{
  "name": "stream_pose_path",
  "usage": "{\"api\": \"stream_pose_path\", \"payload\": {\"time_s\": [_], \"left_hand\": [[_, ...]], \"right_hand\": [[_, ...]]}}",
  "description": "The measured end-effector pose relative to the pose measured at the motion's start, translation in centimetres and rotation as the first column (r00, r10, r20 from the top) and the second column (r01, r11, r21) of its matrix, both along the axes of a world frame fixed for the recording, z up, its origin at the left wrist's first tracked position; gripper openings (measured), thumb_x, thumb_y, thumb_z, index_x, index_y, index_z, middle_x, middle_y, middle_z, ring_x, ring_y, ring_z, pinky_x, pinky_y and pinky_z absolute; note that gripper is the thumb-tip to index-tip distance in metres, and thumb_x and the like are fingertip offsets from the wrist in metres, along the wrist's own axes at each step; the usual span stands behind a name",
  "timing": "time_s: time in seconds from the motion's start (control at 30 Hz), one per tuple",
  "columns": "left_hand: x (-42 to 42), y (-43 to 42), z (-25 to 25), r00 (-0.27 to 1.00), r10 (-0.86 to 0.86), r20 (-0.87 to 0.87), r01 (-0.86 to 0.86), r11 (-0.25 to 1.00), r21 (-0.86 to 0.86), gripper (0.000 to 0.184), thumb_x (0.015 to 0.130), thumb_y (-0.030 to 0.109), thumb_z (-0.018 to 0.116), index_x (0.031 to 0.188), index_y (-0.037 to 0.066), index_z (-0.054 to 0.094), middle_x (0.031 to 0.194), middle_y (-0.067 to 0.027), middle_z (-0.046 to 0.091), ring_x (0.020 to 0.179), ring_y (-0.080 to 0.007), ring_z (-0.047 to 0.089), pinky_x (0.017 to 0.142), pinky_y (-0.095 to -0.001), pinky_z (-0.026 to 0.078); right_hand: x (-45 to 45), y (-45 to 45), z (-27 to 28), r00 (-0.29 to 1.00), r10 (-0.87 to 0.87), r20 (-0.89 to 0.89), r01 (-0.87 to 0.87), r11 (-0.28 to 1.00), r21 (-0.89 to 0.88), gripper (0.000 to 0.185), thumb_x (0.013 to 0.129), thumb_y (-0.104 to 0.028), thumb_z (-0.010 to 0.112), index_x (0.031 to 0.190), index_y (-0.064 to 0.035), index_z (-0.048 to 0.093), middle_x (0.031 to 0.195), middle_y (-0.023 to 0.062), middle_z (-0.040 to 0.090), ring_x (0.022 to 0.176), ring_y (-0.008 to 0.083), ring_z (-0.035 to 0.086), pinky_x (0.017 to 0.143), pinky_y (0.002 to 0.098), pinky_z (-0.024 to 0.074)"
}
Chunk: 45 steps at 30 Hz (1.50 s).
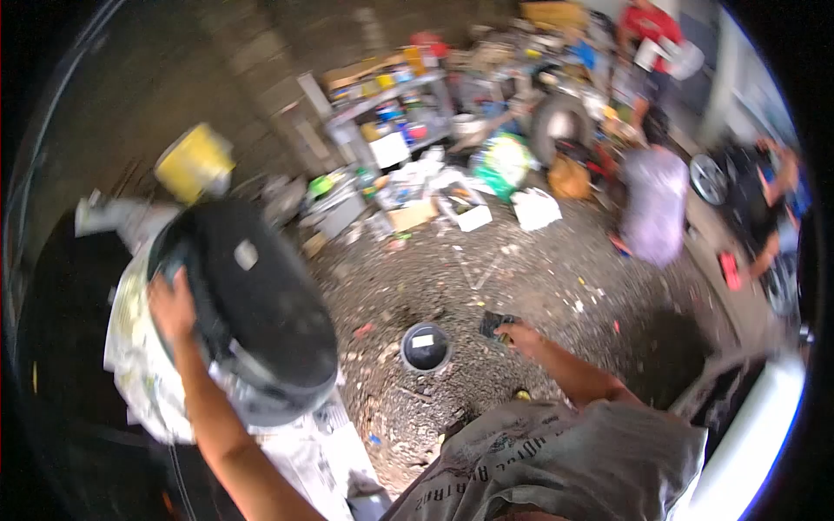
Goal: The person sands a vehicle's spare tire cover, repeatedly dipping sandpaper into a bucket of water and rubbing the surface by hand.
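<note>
My left hand (173,304) rests on the near left edge of a large black rounded part (256,286), with the fingers curled over its rim. A small pale patch shows on the part's top. Crumpled paper sheeting (143,365) lies beneath and around it. Out over the ground, my right hand (519,337) is closed on a small dark flat piece (495,325), too blurred to name more exactly. Left of that hand, a black bucket (426,348) stands on the dirt with a pale rectangle visible inside.
A yellow bucket (195,163) is beyond the black part. Cluttered shelves (391,104), a tire (560,126) and a green-white bag (504,165) line the back. One person crouches in a light purple shirt (651,204); others are at right. A white surface (747,443) is close at lower right.
</note>
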State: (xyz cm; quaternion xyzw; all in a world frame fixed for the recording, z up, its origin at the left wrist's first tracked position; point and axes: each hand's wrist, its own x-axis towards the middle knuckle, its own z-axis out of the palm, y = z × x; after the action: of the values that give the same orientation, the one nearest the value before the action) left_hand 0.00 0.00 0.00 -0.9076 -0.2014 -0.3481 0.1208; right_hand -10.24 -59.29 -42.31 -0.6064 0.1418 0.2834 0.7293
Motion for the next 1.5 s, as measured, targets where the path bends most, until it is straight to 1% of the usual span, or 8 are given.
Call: {"api": "stream_pose_path", "payload": {"time_s": [0.07,0.3,0.43,0.63,0.9,1.2,1.3,1.5], "left_hand": [[-6.7,-1.6,1.1,0.997,0.069,0.041,-0.07,0.997,0.036,0.081,0.096,0.061,0.043,0.146,-0.003,0.04,0.155,-0.0213,0.036,0.147,-0.0352,0.028,0.12,-0.0477,0.017],[-10.5,2.7,-5.1,0.978,-0.025,0.208,0.005,0.995,0.096,0.075,0.094,0.048,0.055,0.145,-0.005,0.039,0.154,-0.0197,0.038,0.145,-0.0347,0.031,0.12,-0.0478,0.021],[-12.1,2.9,-6.4,0.939,-0.132,0.319,0.131,0.991,0.024,0.059,0.097,0.037,0.053,0.14,-0.004,0.047,0.149,-0.0203,0.044,0.142,-0.0353,0.036,0.119,-0.0466,0.024],[-14.8,4.1,-7.7,0.7,-0.266,0.662,0.55,0.793,-0.263,0.057,0.102,0.034,0.042,0.144,-0.005,0.039,0.146,-0.0253,0.044,0.137,-0.0392,0.04,0.116,-0.0458,0.029],[-15.9,4.9,-8.7,0.457,-0.251,0.853,0.783,0.569,-0.252,0.068,0.105,0.045,0.03,0.151,-0.004,0.025,0.148,-0.0252,0.04,0.136,-0.0342,0.043,0.115,-0.0435,0.029],[-15.7,5.2,-8.9,0.315,-0.253,0.915,0.88,0.439,-0.181,0.081,0.102,0.059,0.029,0.152,-0.004,0.021,0.149,-0.0262,0.036,0.136,-0.0356,0.041,0.116,-0.0451,0.027],[-15.9,5.0,-9.2,0.331,-0.24,0.913,0.872,0.447,-0.198,0.082,0.101,0.061,0.029,0.152,-0.003,0.021,0.149,-0.0258,0.036,0.137,-0.0354,0.04,0.116,-0.0454,0.027],[-15.3,5.5,-9.4,0.214,-0.21,0.954,0.922,0.366,-0.127,0.086,0.099,0.066,0.031,0.153,0.0,0.021,0.15,-0.0243,0.037,0.14,-0.0343,0.037,0.118,-0.0456,0.025]], "right_hand": [[3.5,4.1,-2.0,0.989,0.14,0.051,-0.144,0.984,0.102,0.042,0.088,-0.03,0.065,0.124,-0.0097,0.059,0.109,0.006,0.063,0.094,0.0221,0.064,0.081,0.0365,0.0483],[10.5,33.7,30.2,0.767,0.217,0.603,-0.496,0.798,0.343,0.044,0.097,-0.017,0.048,0.14,-0.0095,0.044,0.131,0.0097,0.056,0.122,0.029,0.054,0.089,0.047,0.0559],[12.0,46.3,39.9,0.092,0.274,0.957,-0.268,0.933,-0.241,0.046,0.097,-0.013,0.045,0.143,-0.008,0.045,0.142,0.0163,0.048,0.132,0.0288,0.047,0.108,0.0437,0.0427],[7.3,54.5,36.5,-0.604,0.508,0.614,0.216,0.846,-0.487,0.057,0.096,-0.023,0.048,0.144,0.0057,0.039,0.155,0.0226,0.033,0.148,0.0329,0.025,0.121,0.0455,0.0213],[13.2,60.2,43.9,-0.38,0.716,0.586,0.274,0.692,-0.668,0.068,0.104,-0.047,0.031,0.148,0.0046,0.034,0.161,0.0187,0.023,0.15,0.0297,0.02,0.123,0.0428,0.0127],[7.4,55.8,38.6,-0.61,0.65,0.452,0.32,0.724,-0.611,0.066,0.105,-0.044,0.033,0.149,0.0046,0.032,0.16,0.0204,0.026,0.15,0.0313,0.019,0.123,0.0433,0.0119],[15.2,59.7,43.5,-0.255,0.586,0.769,0.129,0.809,-0.574,0.063,0.105,-0.042,0.033,0.149,0.0038,0.033,0.158,0.0213,0.029,0.15,0.0332,0.02,0.123,0.0443,0.0128],[4.4,54.3,36.8,-0.658,0.596,0.46,0.181,0.718,-0.672,0.062,0.103,-0.04,0.04,0.148,0.0021,0.037,0.158,0.0179,0.03,0.15,0.0305,0.019,0.123,0.0448,0.0095]]}}
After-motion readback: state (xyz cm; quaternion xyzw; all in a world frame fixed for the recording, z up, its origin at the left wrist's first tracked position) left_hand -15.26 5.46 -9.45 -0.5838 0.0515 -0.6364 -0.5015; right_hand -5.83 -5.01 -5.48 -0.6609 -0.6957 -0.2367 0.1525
